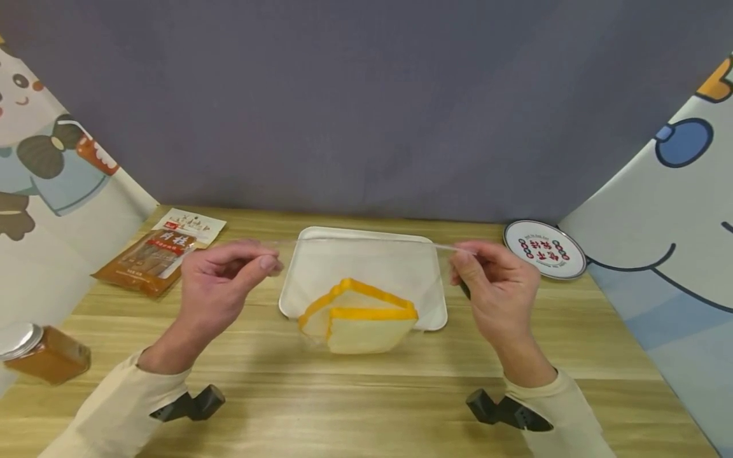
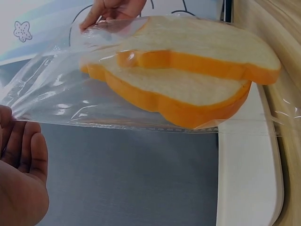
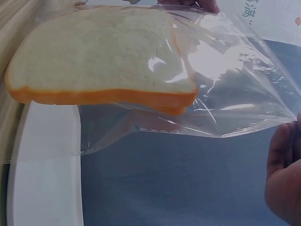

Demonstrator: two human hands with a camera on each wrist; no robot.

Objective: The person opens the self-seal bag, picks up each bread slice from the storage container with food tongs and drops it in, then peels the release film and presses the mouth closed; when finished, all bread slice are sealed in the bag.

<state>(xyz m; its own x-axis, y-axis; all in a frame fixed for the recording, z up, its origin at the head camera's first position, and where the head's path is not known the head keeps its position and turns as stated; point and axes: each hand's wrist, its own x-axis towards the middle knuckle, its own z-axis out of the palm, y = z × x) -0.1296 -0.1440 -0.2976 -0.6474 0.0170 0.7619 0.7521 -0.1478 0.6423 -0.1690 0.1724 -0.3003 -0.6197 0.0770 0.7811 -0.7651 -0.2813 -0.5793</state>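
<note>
A clear plastic bag (image 2: 56, 96) with two thick slices of bread (image 1: 371, 334) inside hangs between my hands. The slices are pale with orange-yellow crusts; they overlap at an angle low in the bag. My left hand (image 1: 220, 280) pinches one upper corner between thumb and fingers. At the opposite corner, my right hand (image 1: 498, 289) pinches the bag too, so its top edge is stretched nearly straight. In the right wrist view the bag's film (image 3: 230, 89) is pulled taut toward the right hand. Behind the bag, a white tray (image 1: 287, 289) lies on the table.
At the back left lies a brown food packet (image 1: 154, 251) with a white top. A jar (image 1: 57, 356) of orange-brown contents with a silver lid is on its side at the left edge. A round printed plate (image 1: 544, 249) sits back right. Walls enclose the wood-grain table (image 1: 343, 413).
</note>
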